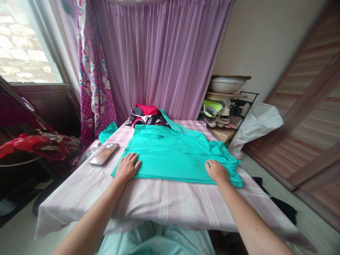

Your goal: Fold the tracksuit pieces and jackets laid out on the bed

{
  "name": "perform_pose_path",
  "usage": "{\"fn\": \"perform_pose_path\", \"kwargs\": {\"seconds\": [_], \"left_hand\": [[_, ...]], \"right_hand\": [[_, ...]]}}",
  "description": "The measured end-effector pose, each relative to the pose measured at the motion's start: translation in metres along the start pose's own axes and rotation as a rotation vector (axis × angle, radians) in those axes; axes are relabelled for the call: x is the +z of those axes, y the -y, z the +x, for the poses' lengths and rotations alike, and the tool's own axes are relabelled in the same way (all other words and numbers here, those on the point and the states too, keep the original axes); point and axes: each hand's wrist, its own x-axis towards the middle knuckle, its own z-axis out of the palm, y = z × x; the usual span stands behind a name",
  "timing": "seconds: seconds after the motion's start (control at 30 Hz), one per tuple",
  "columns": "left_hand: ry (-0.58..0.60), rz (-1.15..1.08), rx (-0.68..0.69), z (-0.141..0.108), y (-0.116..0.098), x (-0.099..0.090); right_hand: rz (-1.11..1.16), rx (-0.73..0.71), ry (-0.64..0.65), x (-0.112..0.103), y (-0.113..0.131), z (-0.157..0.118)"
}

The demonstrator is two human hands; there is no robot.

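Observation:
A turquoise jacket (pixel 170 159) lies spread on the table in front of me, with a small pocket opening and a small white mark on it. Flat on its near left corner rests my left hand (pixel 127 166), open, fingers stretched forward. My right hand (pixel 217 170) is on the near right part, its fingers curled down against the cloth and their tips mostly hidden. Folds of turquoise fabric bunch up just right of that hand. Behind the jacket is a heap of red, black and white clothing (pixel 146 115).
A phone (pixel 104 154) lies left of the jacket on the checked tablecloth (pixel 159 202). Purple curtains (pixel 156 60) hang behind the table. Right of it stand a shoe rack (pixel 245 106) with a basin (pixel 227 85) above, and a white sack (pixel 257 124).

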Motion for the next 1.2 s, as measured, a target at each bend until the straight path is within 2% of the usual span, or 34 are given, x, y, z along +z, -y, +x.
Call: {"fn": "perform_pose_path", "kwargs": {"seconds": [0.57,0.87,1.2], "left_hand": [[-0.060,-0.029,0.018,-0.0004,0.0025,0.0066],[-0.067,-0.036,0.009,-0.0021,0.0015,0.0060],[-0.093,-0.029,0.013,-0.0020,0.0021,0.0079]], "right_hand": [[0.013,0.027,0.033,0.0021,-0.0030,0.0006],[-0.021,0.034,0.062,-0.0058,0.0011,-0.0017],[-0.012,0.024,0.028,-0.0051,0.0001,-0.0025]]}}
